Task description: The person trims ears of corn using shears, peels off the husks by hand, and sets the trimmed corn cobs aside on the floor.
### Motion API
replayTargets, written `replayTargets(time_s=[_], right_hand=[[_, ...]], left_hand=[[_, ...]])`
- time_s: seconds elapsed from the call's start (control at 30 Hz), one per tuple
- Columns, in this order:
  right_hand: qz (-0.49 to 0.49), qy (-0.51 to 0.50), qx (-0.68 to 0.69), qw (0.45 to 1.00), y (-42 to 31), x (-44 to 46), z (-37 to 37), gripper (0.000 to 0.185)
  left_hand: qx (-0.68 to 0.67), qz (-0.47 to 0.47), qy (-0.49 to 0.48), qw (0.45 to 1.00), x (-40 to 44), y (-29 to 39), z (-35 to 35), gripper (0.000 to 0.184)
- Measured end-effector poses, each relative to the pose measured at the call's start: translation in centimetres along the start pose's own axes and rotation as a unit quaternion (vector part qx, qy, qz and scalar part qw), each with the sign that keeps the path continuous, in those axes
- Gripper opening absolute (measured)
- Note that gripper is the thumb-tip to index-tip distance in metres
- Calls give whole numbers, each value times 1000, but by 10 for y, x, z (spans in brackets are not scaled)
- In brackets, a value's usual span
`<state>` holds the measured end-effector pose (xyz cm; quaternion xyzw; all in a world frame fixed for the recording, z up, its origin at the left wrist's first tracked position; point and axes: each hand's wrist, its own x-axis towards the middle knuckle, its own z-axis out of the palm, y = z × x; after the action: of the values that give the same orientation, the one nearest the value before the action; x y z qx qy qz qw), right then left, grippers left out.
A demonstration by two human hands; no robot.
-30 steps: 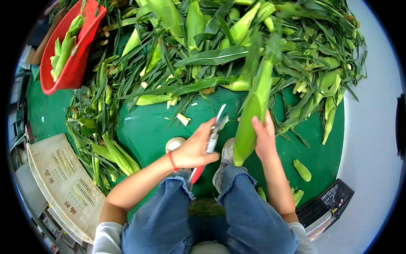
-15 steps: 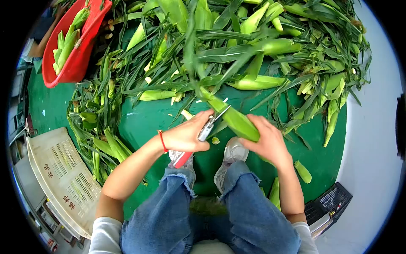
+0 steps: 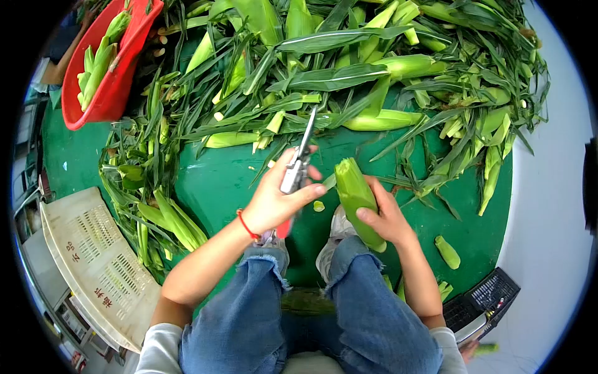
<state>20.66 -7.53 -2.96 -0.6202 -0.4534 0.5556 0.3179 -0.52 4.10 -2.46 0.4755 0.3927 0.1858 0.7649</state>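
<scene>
My left hand (image 3: 277, 193), with a red string at the wrist, is closed on a metal cutting tool (image 3: 299, 165) with a red handle end; its blade points up and away. My right hand (image 3: 389, 215) grips a green corn ear (image 3: 356, 202) in its husk, its cut top facing away from me. A thin strip of leaf lies between my left thumb and the ear. Beyond both hands spreads a heap of corn ears and long leaves (image 3: 330, 78). One small round cut piece (image 3: 319, 206) rests on the green surface between the hands.
A red basin (image 3: 118, 93) with corn stands at the upper left, beside another person's arm (image 3: 59, 68). At the lower left is a cream slatted plastic seat (image 3: 99, 268). A black crate (image 3: 489, 296) and a small ear (image 3: 447, 252) are at the right.
The ear's leafy top has been cut off, and leaves now lie on the heap ahead. My left hand has turned the blade upward. Another person's hand with something green has appeared at the lower right.
</scene>
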Motion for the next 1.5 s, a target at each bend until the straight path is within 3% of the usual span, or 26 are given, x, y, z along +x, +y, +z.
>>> replayTargets(time_s=[0.03,0.23,0.3,0.33,0.47,0.53,0.63,0.67,0.8,0.87,0.93,1.03,1.07,1.13,1.17,1.2,1.23,1.3,1.37,1.4,1.47,1.5], right_hand=[[-14,4,-33,999,-5,1,3,62],[-57,22,-228,972,-27,6,5,63],[-114,47,-269,955,-19,3,11,64],[-145,61,-291,944,-16,4,13,64],[-207,153,-236,937,-12,7,18,51],[-186,237,-245,922,-24,7,16,44],[-174,154,-275,933,-65,12,20,39],[-195,195,-300,913,-67,20,22,31],[-219,164,-183,944,-55,30,16,22],[-102,170,83,977,-52,24,22,26],[-48,170,311,934,-49,24,28,32],[-72,172,414,891,-40,30,31,30],[-41,185,402,896,-41,32,31,28],[-145,166,138,966,-49,36,35,26],[-184,162,-8,969,-55,38,34,28],[-262,150,-195,933,-63,35,23,31],[-293,207,-273,892,-65,33,27,43],[-338,318,-89,881,-66,38,33,68],[-300,221,-70,925,-56,30,37,89],[-275,151,-100,944,-48,20,29,90],[-193,114,-214,951,-37,-2,20,82],[-149,100,-284,942,-24,-17,14,76]], left_hand=[[-42,10,-4,999,1,6,8,50],[60,7,29,998,-1,23,11,46],[63,-3,34,997,-1,18,9,46],[-59,-67,36,995,3,17,10,46],[-252,-155,30,955,4,22,11,41],[-233,-142,53,960,2,29,14,42],[-180,-101,42,977,0,43,25,43],[-161,-78,42,983,1,44,28,43],[-158,-89,91,979,5,53,27,42],[-217,-136,90,962,5,56,21,42],[-298,-152,88,938,9,56,20,42],[-351,-132,72,924,8,47,20,43],[-367,-134,67,918,8,46,18,43],[-316,-104,71,940,0,38,11,45],[-297,-91,66,948,-4,33,13,46],[-308,-78,63,946,-9,29,13,48],[-319,-69,57,944,-15,25,12,49],[-304,-74,50,949,-22,30,11,50],[-286,-72,53,954,-28,30,15,49],[-270,-93,49,957,-28,27,20,49],[-213,-139,49,966,-26,23,25,48],[-193,-144,-20,970,-23,24,31,46]])
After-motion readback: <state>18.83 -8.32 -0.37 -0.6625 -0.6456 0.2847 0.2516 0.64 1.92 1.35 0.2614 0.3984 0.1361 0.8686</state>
